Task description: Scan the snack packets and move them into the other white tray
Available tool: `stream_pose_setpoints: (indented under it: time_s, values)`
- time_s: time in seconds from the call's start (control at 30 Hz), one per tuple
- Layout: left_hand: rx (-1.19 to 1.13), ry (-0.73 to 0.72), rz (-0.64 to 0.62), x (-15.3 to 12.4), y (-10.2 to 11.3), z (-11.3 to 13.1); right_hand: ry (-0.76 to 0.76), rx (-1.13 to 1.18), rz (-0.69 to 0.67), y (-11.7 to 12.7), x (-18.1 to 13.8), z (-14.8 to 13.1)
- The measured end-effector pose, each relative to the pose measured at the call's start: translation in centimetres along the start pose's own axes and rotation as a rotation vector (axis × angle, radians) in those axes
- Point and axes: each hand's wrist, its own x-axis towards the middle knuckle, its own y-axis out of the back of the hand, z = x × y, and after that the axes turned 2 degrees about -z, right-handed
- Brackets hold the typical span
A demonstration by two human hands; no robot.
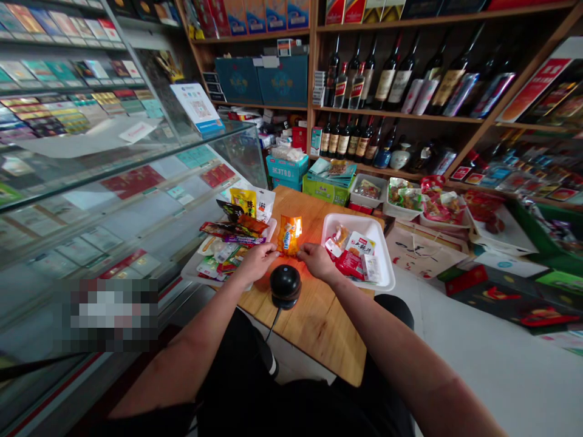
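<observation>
An orange snack packet (pixel 289 233) lies on the small wooden table (pixel 314 315), lit by a red glow. My left hand (pixel 259 260) pinches its lower left corner and my right hand (pixel 317 261) pinches its lower right corner, both with fingers closed. A black dome-shaped scanner (pixel 285 285) with a cable sits just in front of my hands. A white tray (pixel 380 233) to the right holds several red and white snack packets. A second white tray (pixel 194 270) to the left carries a heap of mixed packets.
A glass display counter (pixel 113 182) with cigarette packs runs along the left. Wooden shelves with wine bottles (pixel 387 76) and boxes fill the back wall. Bins of snacks (pixel 405 197) and cartons stand on the floor behind the table, more boxes at right.
</observation>
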Motion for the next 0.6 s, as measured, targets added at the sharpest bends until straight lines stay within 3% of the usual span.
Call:
stream_pose_setpoints:
  time_s: [0.13, 0.27, 0.6]
  values:
    - [0.108, -0.012, 0.055, 0.9, -1.1, -1.8, 0.013, -0.149, 0.055, -0.8, 0.1, 0.1]
    - [0.175, -0.022, 0.11, 1.1, -2.0, -3.2, -0.063, -0.153, 0.065, -1.7, -0.1, 0.8]
    - [0.191, -0.001, 0.067, 0.9, -2.4, -4.5, -0.123, -0.136, 0.037, -2.6, 0.4, 2.6]
